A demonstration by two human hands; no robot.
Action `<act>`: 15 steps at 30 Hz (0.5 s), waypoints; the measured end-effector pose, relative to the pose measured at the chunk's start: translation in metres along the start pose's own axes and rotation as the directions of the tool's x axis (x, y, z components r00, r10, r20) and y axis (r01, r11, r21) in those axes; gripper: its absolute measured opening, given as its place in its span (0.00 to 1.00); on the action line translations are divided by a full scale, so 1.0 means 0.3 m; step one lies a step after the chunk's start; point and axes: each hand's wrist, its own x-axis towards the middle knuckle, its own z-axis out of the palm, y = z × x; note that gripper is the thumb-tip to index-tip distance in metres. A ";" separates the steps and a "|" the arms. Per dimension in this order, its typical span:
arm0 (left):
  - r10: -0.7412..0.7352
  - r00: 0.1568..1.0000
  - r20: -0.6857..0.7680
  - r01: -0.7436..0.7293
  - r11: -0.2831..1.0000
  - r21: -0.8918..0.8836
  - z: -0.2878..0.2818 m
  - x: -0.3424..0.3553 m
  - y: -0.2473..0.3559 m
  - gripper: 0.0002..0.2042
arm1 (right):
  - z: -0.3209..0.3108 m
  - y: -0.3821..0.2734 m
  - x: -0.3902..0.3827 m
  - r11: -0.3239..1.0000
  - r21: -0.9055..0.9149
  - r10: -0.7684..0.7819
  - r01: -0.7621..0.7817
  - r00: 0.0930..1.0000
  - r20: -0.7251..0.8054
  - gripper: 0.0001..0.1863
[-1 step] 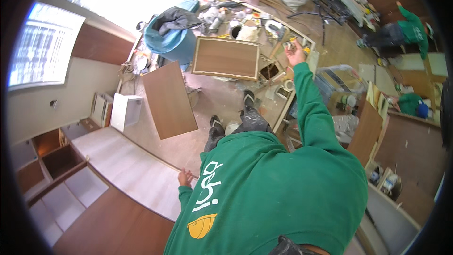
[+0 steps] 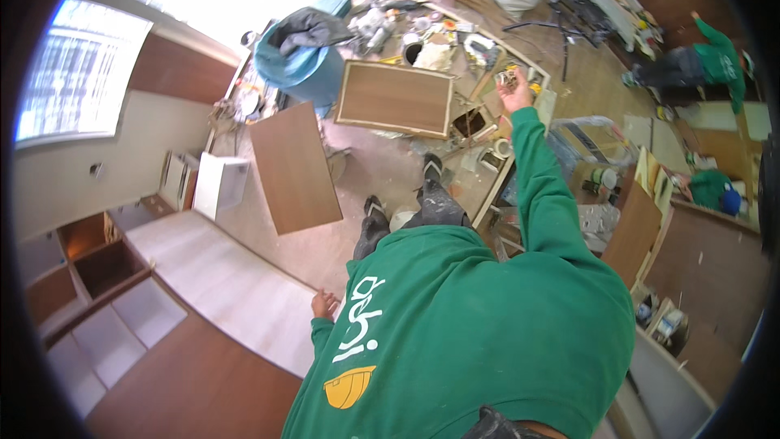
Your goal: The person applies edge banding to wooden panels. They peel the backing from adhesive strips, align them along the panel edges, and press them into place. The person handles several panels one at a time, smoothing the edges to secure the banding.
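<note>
Small hardware point(image 2: 509, 77), too small to identify, sits pinched in the raised right hand point(image 2: 513, 93), held out just beyond the framed brown panel point(image 2: 396, 98), seemingly to keep it clear of floor clutter. Left hand point(image 2: 324, 304), fingers curled, rests on the white board's point(image 2: 219, 284) edge, apparently for balance; open floor lies between panel and board

Open floor point(image 2: 382, 171) runs between the leaning brown board point(image 2: 294, 167) and the framed panel point(image 2: 396, 98). Around the right hand point(image 2: 515, 94) the bench point(image 2: 455, 41) is crowded with tools; the left hand point(image 2: 323, 304) rests beside a white slab point(image 2: 219, 280).
</note>
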 end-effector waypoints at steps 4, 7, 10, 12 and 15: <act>0.049 0.999 -0.003 -0.046 0.952 0.302 0.293 -0.191 -0.080 0.34 | -0.009 -0.103 0.136 0.994 -0.087 0.046 -0.063 0.983 -0.180 0.26; 0.051 0.997 -0.056 -0.037 0.971 0.235 0.395 -0.307 -0.094 0.35 | 0.081 -0.052 0.121 0.979 -0.144 0.094 -0.142 0.950 -0.299 0.39; -0.031 0.999 -0.039 0.035 0.992 0.120 0.484 -0.309 -0.082 0.35 | 0.042 -0.099 0.163 0.935 -0.311 0.122 -0.172 0.977 -0.172 0.47; -0.002 1.000 -0.027 0.005 0.994 0.106 0.518 -0.290 -0.093 0.35 | 0.035 -0.119 0.210 0.913 -0.351 0.139 -0.207 0.968 -0.209 0.49; -0.007 1.000 -0.027 0.010 0.995 0.098 0.536 -0.253 -0.092 0.38 | 0.012 -0.117 0.253 0.873 -0.413 0.184 -0.258 0.960 -0.211 0.51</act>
